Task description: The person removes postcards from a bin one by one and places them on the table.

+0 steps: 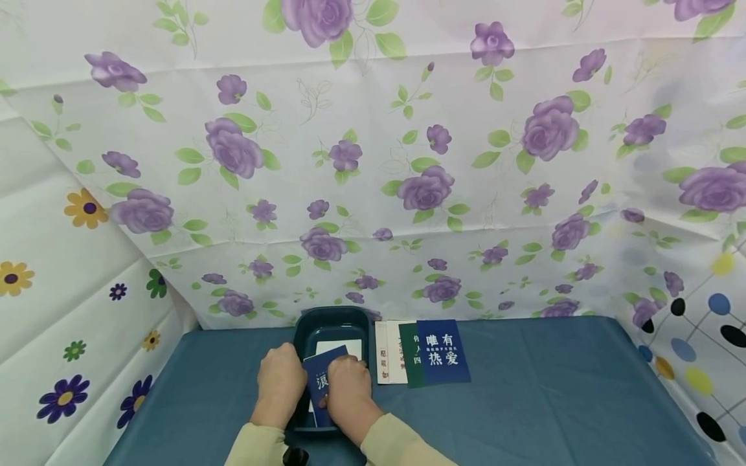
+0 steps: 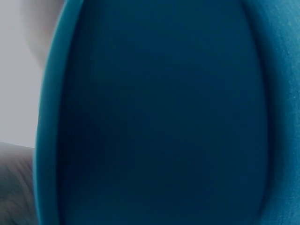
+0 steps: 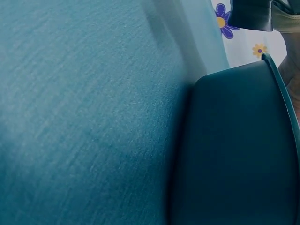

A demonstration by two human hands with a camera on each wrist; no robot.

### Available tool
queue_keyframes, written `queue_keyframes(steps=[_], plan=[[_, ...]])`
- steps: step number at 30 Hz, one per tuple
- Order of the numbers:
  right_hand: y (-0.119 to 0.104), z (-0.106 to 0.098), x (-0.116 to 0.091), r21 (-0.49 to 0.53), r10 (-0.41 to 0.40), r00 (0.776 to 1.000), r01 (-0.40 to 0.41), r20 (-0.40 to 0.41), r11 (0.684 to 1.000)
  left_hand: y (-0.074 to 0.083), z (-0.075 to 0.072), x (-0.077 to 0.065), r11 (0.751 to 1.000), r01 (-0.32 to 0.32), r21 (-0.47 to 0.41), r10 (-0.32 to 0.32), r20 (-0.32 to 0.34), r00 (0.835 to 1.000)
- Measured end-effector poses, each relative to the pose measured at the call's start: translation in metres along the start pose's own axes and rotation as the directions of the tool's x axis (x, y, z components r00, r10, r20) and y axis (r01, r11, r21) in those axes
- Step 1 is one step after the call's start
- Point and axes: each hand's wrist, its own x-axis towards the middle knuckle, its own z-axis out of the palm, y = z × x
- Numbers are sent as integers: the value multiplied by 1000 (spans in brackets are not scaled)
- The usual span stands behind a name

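A dark teal tray stands on the table with a white card and dark blue cards inside. My right hand pinches a dark blue card with white lettering, slightly turned over the white one. At the tray's left rim, beside that card's left edge, my left hand is curled; its fingertips are hidden. The left wrist view shows the tray's outer wall with part of a hand past the rim. In the right wrist view, the tray's wall stands beside the cloth.
Right of the tray, a blue card, a green card and white cards overlap in a row. Blue cloth covers the table. A flowered sheet hangs behind; patterned sheets flank both sides.
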Motion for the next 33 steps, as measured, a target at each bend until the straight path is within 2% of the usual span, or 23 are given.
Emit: queue_keyframes(steps=[8, 13, 18, 21, 24, 28, 33], plan=[[0, 2, 0, 2, 19, 998, -19, -64, 1000, -1, 1, 1, 1000, -8, 0, 8, -6, 1000], [2, 1, -2, 40, 21, 994, -17, -107, 999, -1, 2, 1, 1000, -8, 0, 8, -2, 1000], [5, 2, -3, 27, -26, 986, 30, -165, 999, -1, 3, 0, 1000, -8, 4, 8, -15, 1000], [7, 3, -3, 61, -47, 981, 59, -191, 996, 0, 3, -1, 1000, -2, 4, 2, -13, 1000], [9, 3, -4, 112, -55, 982, 77, -183, 991, 0, 3, -1, 1000, 5, 2, -5, -5, 1000], [13, 0, -6, 113, -88, 979, 110, -183, 988, 0, 3, -2, 1000, 0, -3, 0, -15, 1000], [20, -6, -8, 125, -139, 963, 171, -231, 977, 0, 2, -1, 1000, -10, -8, 9, -28, 1000]])
